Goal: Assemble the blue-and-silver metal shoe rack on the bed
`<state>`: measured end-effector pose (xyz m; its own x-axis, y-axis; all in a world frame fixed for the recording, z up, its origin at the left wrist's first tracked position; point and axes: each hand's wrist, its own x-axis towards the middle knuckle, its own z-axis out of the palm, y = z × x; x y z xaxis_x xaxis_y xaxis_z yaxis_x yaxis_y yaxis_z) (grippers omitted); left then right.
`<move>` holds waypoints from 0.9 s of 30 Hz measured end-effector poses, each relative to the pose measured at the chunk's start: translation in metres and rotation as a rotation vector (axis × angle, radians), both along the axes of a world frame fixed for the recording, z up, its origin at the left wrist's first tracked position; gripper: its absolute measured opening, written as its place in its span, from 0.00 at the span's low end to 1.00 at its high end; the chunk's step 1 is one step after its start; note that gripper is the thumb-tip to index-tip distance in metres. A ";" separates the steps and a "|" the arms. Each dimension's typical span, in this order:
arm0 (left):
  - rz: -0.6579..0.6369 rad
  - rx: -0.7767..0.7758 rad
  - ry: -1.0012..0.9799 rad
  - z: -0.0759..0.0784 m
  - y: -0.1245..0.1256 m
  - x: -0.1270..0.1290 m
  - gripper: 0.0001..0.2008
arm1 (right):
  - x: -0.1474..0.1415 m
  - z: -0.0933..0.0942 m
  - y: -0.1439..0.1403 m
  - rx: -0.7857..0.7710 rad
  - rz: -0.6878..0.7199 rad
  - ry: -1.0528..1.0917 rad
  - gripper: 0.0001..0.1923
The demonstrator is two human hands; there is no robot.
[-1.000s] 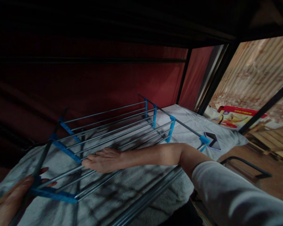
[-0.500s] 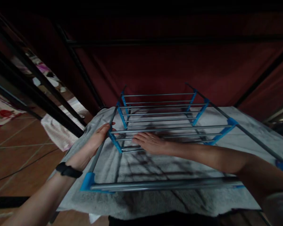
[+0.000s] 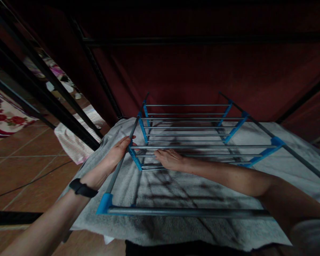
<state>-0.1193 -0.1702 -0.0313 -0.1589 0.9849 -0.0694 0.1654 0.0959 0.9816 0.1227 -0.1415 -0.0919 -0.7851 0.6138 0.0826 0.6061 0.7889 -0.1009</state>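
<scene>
A folded drying rack (image 3: 192, 145) of grey metal rods and blue plastic joints lies flat on a grey-white towel (image 3: 176, 192) spread over a low surface. My left hand (image 3: 116, 153) grips the rack's left side rod, thumb hooked over a blue joint; a black band sits on that wrist. My right hand (image 3: 170, 159) reaches under the upper rods and rests flat on the lower rods near the rack's left end, fingers together and extended.
Dark red fabric (image 3: 202, 74) hangs behind the rack. Black metal frame bars (image 3: 42, 96) slant down on the left. Terracotta floor tiles (image 3: 21, 167) and a pale striped cloth (image 3: 72, 142) lie to the left. A floral fabric (image 3: 2, 113) shows far left.
The view swung left from one second ago, then settled. My left hand went from the rack's near corner to the left side rod. My right hand stays on the rods.
</scene>
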 end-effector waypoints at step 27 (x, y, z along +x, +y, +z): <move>0.043 -0.060 0.038 -0.011 0.012 -0.015 0.28 | 0.092 -0.036 -0.042 -0.151 0.219 -0.188 0.26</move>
<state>-0.1339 -0.1579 -0.0426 -0.2051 0.9712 -0.1217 0.1970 0.1627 0.9668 0.2150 -0.1833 -0.1275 -0.8926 0.4232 -0.1557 0.4431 0.8872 -0.1287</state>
